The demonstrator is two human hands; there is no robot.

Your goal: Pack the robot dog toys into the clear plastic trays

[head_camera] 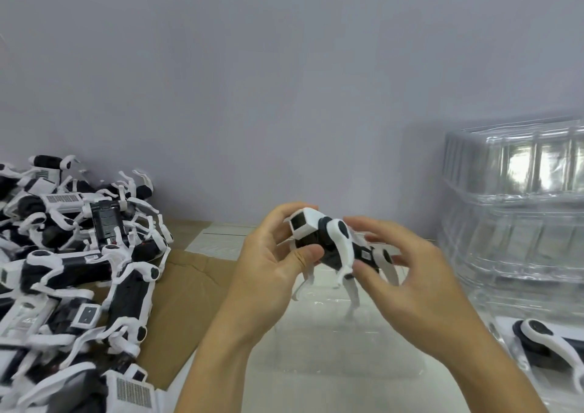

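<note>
I hold one black-and-white robot dog toy (336,243) in the air over a clear plastic tray (331,346) lying on the table. My left hand (271,264) grips its head end, thumb under the square face. My right hand (407,273) pinches the rear of the body with thumb and fingers. The toy's white legs hang down toward the tray. A big pile of the same robot dog toys (76,273) lies at the left.
A tall stack of empty clear trays (518,210) stands at the right against the wall. Below it, at the right edge, a packed tray (505,343) shows a dog toy (543,340) inside. Brown cardboard (189,283) lies under the pile.
</note>
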